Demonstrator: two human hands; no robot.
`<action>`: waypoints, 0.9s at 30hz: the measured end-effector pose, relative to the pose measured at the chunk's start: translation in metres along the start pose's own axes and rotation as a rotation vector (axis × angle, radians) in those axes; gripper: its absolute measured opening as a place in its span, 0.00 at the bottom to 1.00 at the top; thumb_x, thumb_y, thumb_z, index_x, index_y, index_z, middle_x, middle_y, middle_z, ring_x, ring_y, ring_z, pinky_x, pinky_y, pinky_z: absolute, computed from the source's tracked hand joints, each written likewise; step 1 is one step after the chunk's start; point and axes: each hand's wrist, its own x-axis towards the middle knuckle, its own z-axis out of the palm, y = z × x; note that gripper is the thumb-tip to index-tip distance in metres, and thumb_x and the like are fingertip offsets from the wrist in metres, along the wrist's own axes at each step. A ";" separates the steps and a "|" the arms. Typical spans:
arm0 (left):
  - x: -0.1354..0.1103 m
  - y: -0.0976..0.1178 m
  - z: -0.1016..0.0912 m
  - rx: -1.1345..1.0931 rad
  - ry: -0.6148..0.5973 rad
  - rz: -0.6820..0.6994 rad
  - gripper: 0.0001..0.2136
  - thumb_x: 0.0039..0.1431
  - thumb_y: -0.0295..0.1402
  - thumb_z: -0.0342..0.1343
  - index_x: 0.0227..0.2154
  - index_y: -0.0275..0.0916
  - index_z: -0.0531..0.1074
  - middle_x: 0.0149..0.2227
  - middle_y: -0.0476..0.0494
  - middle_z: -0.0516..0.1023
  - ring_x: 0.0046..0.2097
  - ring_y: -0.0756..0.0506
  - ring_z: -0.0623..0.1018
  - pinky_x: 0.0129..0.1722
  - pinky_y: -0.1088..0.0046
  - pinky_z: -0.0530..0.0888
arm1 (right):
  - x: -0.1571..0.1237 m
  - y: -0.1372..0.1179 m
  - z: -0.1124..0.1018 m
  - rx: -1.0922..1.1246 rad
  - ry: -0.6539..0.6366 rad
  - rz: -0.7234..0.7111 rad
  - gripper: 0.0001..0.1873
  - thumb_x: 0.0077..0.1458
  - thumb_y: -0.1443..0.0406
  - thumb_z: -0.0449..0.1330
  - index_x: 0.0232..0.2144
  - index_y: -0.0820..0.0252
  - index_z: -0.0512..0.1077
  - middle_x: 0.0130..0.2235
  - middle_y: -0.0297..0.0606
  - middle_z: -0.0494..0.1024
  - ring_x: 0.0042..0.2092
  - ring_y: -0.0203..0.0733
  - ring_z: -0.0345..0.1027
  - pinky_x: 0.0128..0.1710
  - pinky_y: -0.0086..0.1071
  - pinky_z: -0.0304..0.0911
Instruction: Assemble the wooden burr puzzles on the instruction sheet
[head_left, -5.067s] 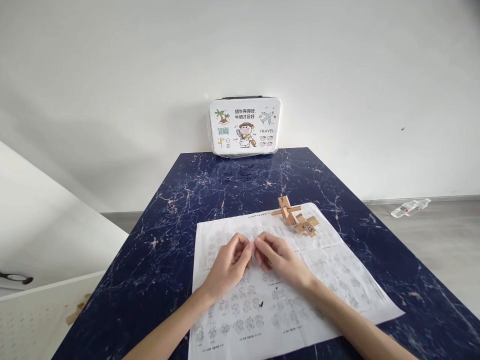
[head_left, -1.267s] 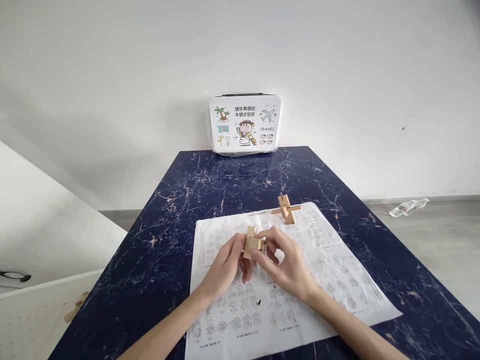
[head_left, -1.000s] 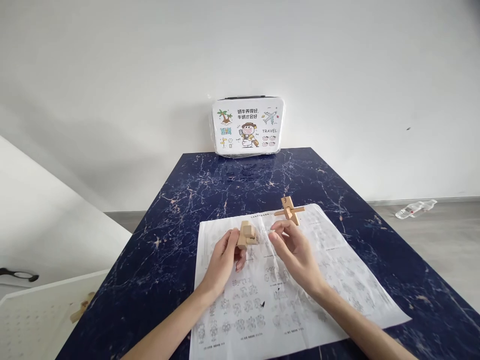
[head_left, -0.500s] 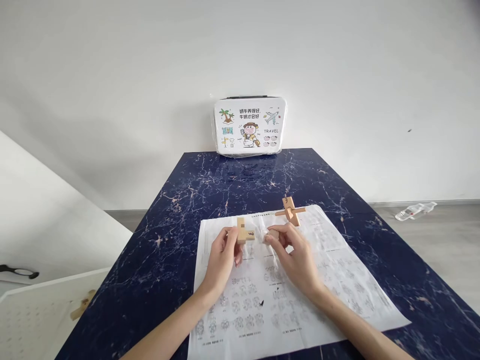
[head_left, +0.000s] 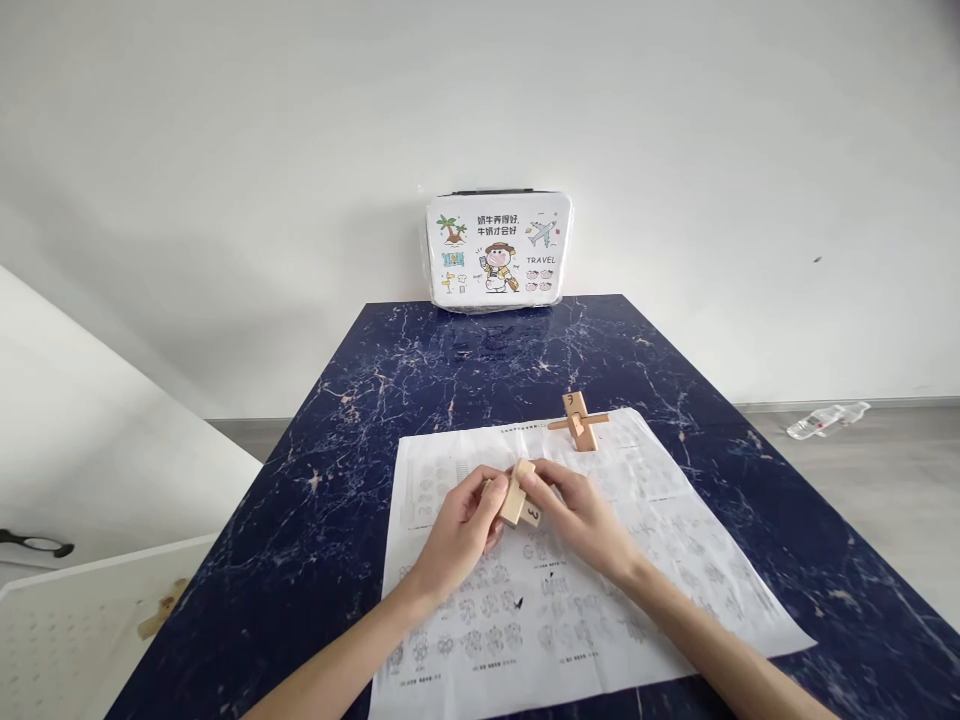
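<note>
The pale wooden blocks, which half a second ago sat apart, one in each hand, are now brought together between the left hand and the right hand, both with fingers closed on them over the middle of the paper sheet; at least two squared pieces show, one slanting, the other bearing a black 3-like mark. At the sheet's far right sits one cross-shaped wooden assembly, redder and also marked. Beyond, one white cartoon-printed case stands at the far end of one blue marbled table.
</note>
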 end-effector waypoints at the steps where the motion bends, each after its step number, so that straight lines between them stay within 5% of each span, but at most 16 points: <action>1: 0.000 0.000 0.001 0.002 0.000 -0.006 0.19 0.74 0.52 0.51 0.37 0.40 0.69 0.24 0.56 0.61 0.23 0.52 0.60 0.23 0.75 0.59 | 0.000 -0.001 0.000 0.006 -0.008 -0.001 0.23 0.72 0.48 0.55 0.44 0.57 0.80 0.35 0.39 0.79 0.37 0.46 0.71 0.39 0.38 0.67; 6: 0.001 -0.002 0.003 0.063 0.101 0.023 0.19 0.74 0.52 0.51 0.40 0.40 0.70 0.26 0.55 0.63 0.24 0.52 0.60 0.23 0.75 0.60 | -0.003 -0.002 0.000 0.092 0.053 -0.059 0.17 0.71 0.50 0.59 0.44 0.55 0.79 0.37 0.38 0.79 0.38 0.45 0.71 0.40 0.39 0.66; 17: -0.006 -0.012 -0.003 0.488 0.150 0.256 0.14 0.78 0.44 0.45 0.41 0.41 0.68 0.24 0.55 0.64 0.25 0.50 0.62 0.27 0.72 0.59 | -0.001 -0.004 -0.010 0.113 -0.124 -0.333 0.07 0.70 0.56 0.63 0.45 0.48 0.78 0.40 0.37 0.75 0.42 0.47 0.70 0.44 0.43 0.68; 27: -0.002 -0.011 -0.001 0.386 0.213 0.138 0.19 0.77 0.52 0.44 0.39 0.42 0.67 0.24 0.55 0.64 0.25 0.49 0.62 0.26 0.73 0.58 | -0.008 -0.003 -0.008 -0.249 -0.054 -0.523 0.14 0.70 0.63 0.63 0.55 0.45 0.77 0.47 0.42 0.73 0.47 0.50 0.73 0.46 0.46 0.73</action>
